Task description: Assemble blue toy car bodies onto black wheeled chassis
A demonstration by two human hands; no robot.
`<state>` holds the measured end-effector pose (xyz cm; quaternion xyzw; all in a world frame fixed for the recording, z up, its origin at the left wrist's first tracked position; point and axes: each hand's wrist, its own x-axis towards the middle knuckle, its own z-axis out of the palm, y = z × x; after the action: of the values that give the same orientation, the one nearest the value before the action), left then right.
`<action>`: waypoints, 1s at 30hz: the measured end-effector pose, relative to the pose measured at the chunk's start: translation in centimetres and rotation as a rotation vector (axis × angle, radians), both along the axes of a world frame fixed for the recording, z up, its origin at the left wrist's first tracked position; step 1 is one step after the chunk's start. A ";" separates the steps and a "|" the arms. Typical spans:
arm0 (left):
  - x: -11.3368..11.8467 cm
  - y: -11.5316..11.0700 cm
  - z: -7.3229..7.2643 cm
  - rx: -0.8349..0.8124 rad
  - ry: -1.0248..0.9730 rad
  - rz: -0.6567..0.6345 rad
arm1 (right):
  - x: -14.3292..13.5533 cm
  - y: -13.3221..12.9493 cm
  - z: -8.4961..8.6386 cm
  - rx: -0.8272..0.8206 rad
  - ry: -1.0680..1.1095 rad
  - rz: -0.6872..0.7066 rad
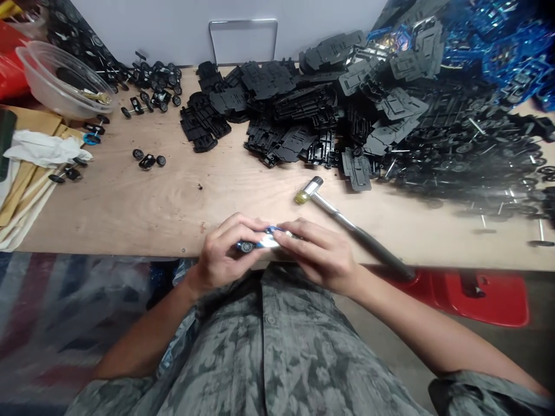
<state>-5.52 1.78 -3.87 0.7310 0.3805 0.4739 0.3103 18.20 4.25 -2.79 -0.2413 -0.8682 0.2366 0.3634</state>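
Between my two hands, over the table's front edge, is a small blue toy car [267,239] with a bright glare on its body. One dark wheel shows at its left end. My left hand [229,245] is closed round that end, fingers on top and thumb below. My right hand [318,251] is closed on the other end, its fingertips pressed to the body and covering much of it. Just beyond my right hand lies a hammer [340,219] with a yellowish face and a dark grip, its handle end reaching over the table's edge.
Black plastic chassis plates [299,104] are heaped at the back middle. Wheel-and-axle sets [459,162] and blue car shells [515,58] pile up on the right. At left are a clear plastic tub [47,86], a white cloth [43,147] and a loose axle set [148,160]. A red stool [489,300] stands below.
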 end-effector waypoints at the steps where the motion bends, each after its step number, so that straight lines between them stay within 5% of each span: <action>1: 0.0 -0.1 -0.1 0.001 -0.008 0.006 | 0.0 0.0 0.0 -0.006 -0.008 -0.001; 10: 0.6 0.7 0.3 -0.025 -0.037 0.099 | -0.7 0.8 0.0 -0.043 0.075 -0.081; 15: 2.8 -0.2 0.1 -0.344 -0.490 0.213 | -2.8 -0.2 0.2 -0.284 0.342 -0.293; 19: 5.2 -1.4 -0.1 -0.390 -0.689 0.225 | -4.5 -2.0 -1.0 -0.439 0.554 -0.394; 23: 4.2 -2.3 0.5 -0.260 -0.470 0.269 | -3.6 -1.9 -0.5 -0.466 0.536 -0.253; 30: 0.9 -2.3 2.8 0.107 0.108 0.105 | 0.4 1.0 7.2 -0.077 0.127 0.146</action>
<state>-4.62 -0.54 -1.05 0.7500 0.4089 0.4689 0.2245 18.62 5.23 4.41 -0.1759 -0.8488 0.3105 0.3900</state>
